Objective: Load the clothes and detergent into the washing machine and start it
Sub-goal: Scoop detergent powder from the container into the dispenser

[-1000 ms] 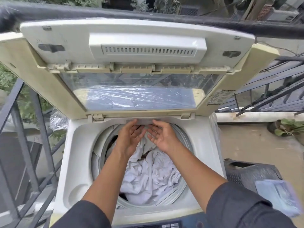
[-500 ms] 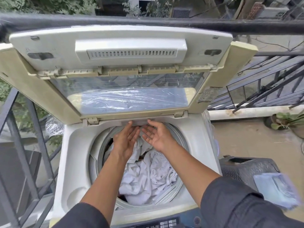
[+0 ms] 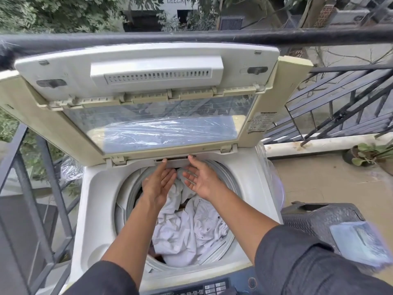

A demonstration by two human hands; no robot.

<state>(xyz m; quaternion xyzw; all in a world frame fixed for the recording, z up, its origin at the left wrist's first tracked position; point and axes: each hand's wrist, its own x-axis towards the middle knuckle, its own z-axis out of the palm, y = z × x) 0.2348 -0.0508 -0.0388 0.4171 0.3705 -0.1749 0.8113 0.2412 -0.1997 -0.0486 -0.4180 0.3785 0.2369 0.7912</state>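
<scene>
fingertips of both hands meet the detergent drawer (image 3: 173, 163) at the tub's back rim, its long axis running left-right; left hand (image 3: 158, 184) and right hand (image 3: 201, 179) open, equally near. white clothes (image 3: 187, 228) lie in the drum below.

Outdoor balcony, soft daylight. Black round handrail (image 3: 212, 38) crosses top of view. Black metal railing (image 3: 340, 107) with slanted bars at right, grey railing bars (image 3: 49, 179) at left. Tan tiled floor (image 3: 314, 184) at right, pale raised kerb (image 3: 319, 143) along its far edge. Potted plant (image 3: 370, 154) near kerb. Trees (image 3: 53, 13) and building with "LEELA" lettering (image 3: 175, 0) beyond.
</scene>
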